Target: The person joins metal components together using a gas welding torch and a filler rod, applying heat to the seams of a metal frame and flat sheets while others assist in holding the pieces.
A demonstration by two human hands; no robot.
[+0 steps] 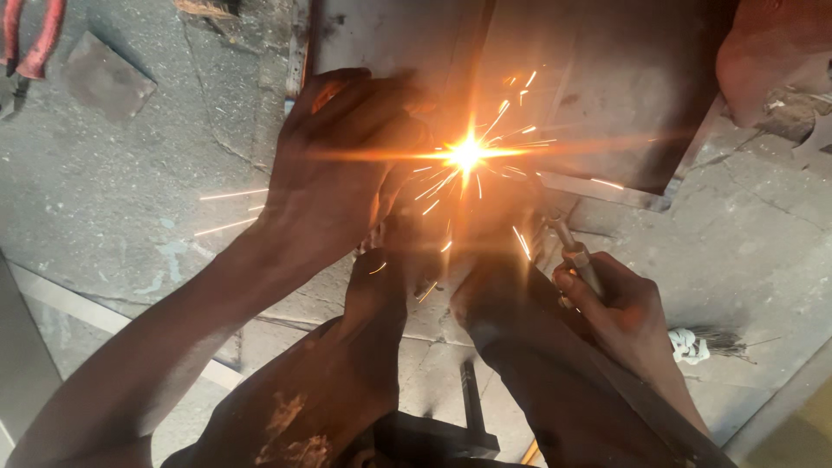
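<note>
The left hand lay spread, grip released, on the lower edge of a steel sheet in the upper middle of the frame. The right hand, lower right, was clenched around a welding holder aimed up-left at a bright arc on the sheet, just beside the left fingers. Sparks scattered over the concrete floor. Red pliers lay upper left.
</note>
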